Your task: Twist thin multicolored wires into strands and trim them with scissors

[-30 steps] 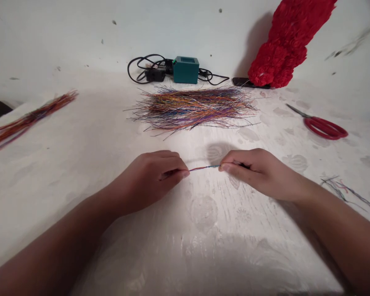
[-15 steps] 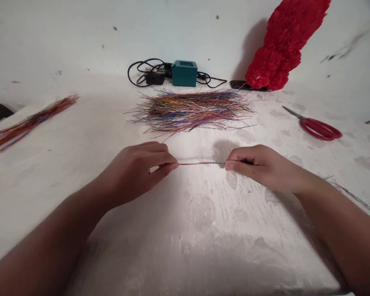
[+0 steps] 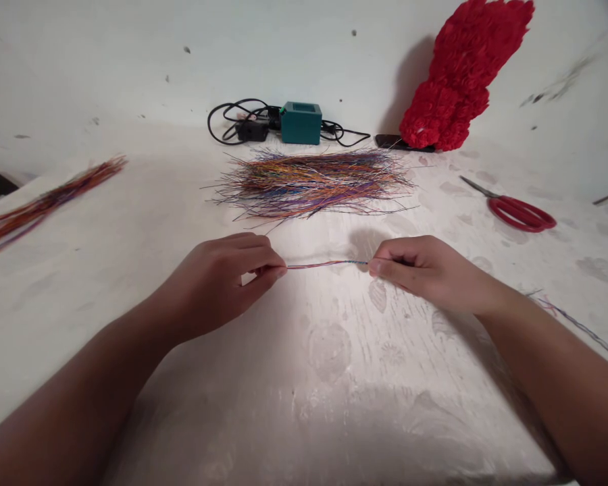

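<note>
A thin stretch of coloured wires (image 3: pixel 324 264) runs between my two hands above the pale table. Its left part is reddish, with strands slightly apart; the right part looks blue and twisted together. My left hand (image 3: pixel 233 273) pinches the left end between thumb and forefinger. The right end is pinched the same way by my right hand (image 3: pixel 415 270). The wire tips are hidden in my fingers. Beyond my hands lies a wide pile of loose coloured wires (image 3: pixel 314 182).
Red-handled scissors (image 3: pixel 521 212) lie at the right, and a few twisted wires (image 3: pixel 580 324) lie beyond my right forearm. A wire bundle (image 3: pixel 55 201) is at the left. By the wall stand a teal box (image 3: pixel 300 125) with black cables and a red ruffled object (image 3: pixel 466 74).
The wires between my hands have gone from nearly straight to slightly bent, their strands looser on the left. Both hands keep their pinch; the whole view has shifted a little.
</note>
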Action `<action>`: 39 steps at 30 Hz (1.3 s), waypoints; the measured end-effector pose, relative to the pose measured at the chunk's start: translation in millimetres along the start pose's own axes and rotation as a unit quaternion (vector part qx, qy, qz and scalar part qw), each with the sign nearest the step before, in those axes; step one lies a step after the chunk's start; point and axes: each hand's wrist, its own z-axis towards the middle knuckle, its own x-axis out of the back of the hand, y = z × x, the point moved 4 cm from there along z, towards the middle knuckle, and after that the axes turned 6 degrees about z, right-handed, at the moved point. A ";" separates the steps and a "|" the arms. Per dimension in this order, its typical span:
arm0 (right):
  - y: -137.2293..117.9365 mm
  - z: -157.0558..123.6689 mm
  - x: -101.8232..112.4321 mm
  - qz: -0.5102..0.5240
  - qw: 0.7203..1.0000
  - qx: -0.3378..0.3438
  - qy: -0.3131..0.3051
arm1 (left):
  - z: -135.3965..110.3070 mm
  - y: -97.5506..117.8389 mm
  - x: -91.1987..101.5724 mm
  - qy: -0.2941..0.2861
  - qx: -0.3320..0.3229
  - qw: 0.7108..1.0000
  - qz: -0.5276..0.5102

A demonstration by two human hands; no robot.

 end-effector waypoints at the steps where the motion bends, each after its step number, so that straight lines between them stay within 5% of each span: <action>1: 0.0 0.0 -0.4 0.005 1.000 -0.002 -0.001 | 0.2 0.4 -0.5 -0.004 -0.003 1.000 -0.001; 4: 1.1 2.3 0.7 0.028 0.999 0.003 0.015 | 0.1 1.1 -0.7 -0.008 -0.008 1.000 -0.016; 6: 0.6 5.0 10.7 0.060 0.990 0.053 0.113 | -0.2 0.9 1.2 0.007 0.004 0.999 -0.040; 9: -1.0 0.8 33.2 0.133 0.917 0.167 0.338 | 0.0 1.0 5.2 0.043 0.059 0.993 -0.093; 12: -7.9 -7.3 35.8 0.161 0.872 0.209 0.411 | 1.2 4.4 5.9 0.074 0.137 0.973 -0.170; 18: -37.0 -15.8 -20.9 0.033 0.971 0.124 0.201 | 3.9 23.2 -4.5 0.085 0.208 0.922 -0.315; 23: -31.6 -8.2 -52.2 0.086 0.992 0.083 0.034 | 4.0 37.9 -6.6 0.104 0.174 0.929 -0.309; 32: -31.0 -3.9 -51.2 0.202 0.973 0.108 0.037 | -0.3 56.2 -8.6 0.178 0.006 0.967 -0.182; 39: -30.1 -6.4 -50.1 0.203 0.975 0.087 0.020 | 0.9 57.9 -11.7 0.137 -0.002 0.966 -0.220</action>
